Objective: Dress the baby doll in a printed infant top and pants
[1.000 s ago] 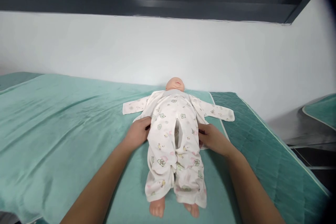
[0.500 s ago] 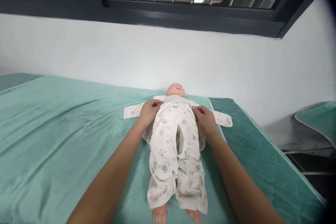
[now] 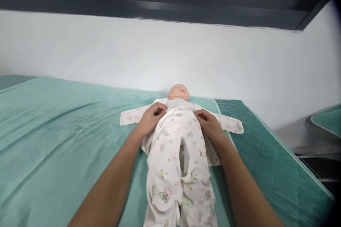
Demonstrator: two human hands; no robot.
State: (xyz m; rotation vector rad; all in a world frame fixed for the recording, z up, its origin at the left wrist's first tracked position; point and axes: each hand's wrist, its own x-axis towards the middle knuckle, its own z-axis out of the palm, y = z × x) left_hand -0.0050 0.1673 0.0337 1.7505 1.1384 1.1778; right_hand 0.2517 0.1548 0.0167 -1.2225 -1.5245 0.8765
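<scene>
A baby doll (image 3: 179, 93) lies on its back on a teal sheet (image 3: 58, 127), head toward the wall. It wears a white printed romper (image 3: 176, 156) with both sleeves spread flat to the sides. My left hand (image 3: 150, 116) is curled on the romper's cloth at the doll's left chest edge, fingers pinched. My right hand (image 3: 210, 124) grips the cloth at the opposite chest edge. A slit in the romper front gapes open between the hands, lower down.
The bed runs along a white wall (image 3: 170, 53) under a dark window frame (image 3: 170, 3) with bars. A darker quilted green cover (image 3: 266, 163) shows at the bed's right side. Another teal-covered surface (image 3: 327, 117) stands at far right, across a floor gap.
Both hands went from the doll's waist up to its chest and took hold of the romper's upper edges. The view has moved closer, so the doll's feet are out of frame.
</scene>
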